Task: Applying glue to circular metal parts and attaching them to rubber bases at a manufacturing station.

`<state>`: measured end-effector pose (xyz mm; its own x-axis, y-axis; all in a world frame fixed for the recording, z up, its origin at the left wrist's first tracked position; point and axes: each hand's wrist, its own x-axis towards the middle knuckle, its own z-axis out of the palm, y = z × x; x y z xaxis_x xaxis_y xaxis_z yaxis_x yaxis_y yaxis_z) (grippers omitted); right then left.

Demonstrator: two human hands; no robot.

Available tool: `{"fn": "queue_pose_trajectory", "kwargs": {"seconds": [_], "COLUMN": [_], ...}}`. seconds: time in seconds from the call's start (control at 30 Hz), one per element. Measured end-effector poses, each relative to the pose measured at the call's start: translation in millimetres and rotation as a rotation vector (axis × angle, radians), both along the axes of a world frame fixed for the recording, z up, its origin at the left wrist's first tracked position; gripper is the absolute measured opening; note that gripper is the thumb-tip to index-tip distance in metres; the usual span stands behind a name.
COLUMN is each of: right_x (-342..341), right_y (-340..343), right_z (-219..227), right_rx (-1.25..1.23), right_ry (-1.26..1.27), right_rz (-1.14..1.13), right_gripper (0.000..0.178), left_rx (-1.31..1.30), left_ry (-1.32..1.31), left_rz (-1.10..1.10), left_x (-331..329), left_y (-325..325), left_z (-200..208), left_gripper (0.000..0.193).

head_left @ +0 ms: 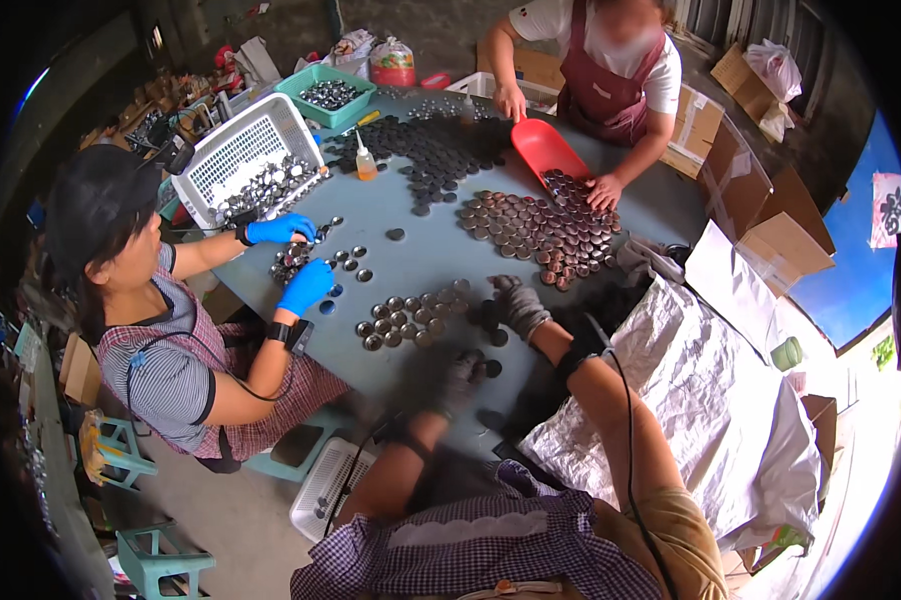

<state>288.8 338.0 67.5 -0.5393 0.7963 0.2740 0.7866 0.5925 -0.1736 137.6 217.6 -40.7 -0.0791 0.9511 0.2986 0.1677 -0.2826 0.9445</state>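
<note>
My left hand [461,378], in a grey glove and smeared by motion, is closed on a small black disc [492,369] near the table's front edge. Farther right, my gloved right hand [522,306] reaches over the table with its fingers stretched out. Several black discs [498,337] lie just left of its palm. Left of both hands, shallow round silver metal caps [408,318] stand in loose rows. A dark heap [601,312], too shadowed to make out, lies beside my right wrist.
At left, a co-worker in blue gloves [306,288] handles metal caps beside a white basket [243,150]. Across the grey table [371,215], another person holds a red scoop [551,148] by reddish-brown discs [536,228]. Black discs [431,150], a dropper bottle [366,160] and silvery sheeting [671,370] surround them.
</note>
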Motion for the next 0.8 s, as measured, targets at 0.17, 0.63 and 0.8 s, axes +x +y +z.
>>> {"fn": "queue_pose_trajectory", "kwargs": {"seconds": [0.17, 0.63, 0.8], "right_x": [47.2, 20.6, 22.8], "right_y": [22.0, 6.2, 1.6], "right_z": [-8.0, -9.0, 2.0], "right_rx": [-0.103, -0.359, -0.358], "right_ry": [0.167, -0.128, -0.244], "right_rz": [-0.311, -0.097, -0.023], "right_gripper": [0.024, 0.028, 0.027], "left_rx": [0.128, 0.304, 0.038], "left_ry": [1.171, 0.669, 0.997], "left_rz": [-0.295, 0.178, -0.010], "left_x": [26.2, 16.0, 17.1], "left_y": [-23.5, 59.0, 78.9], "left_z": [82.1, 49.4, 60.3], "left_gripper": [0.019, 0.030, 0.032]}}
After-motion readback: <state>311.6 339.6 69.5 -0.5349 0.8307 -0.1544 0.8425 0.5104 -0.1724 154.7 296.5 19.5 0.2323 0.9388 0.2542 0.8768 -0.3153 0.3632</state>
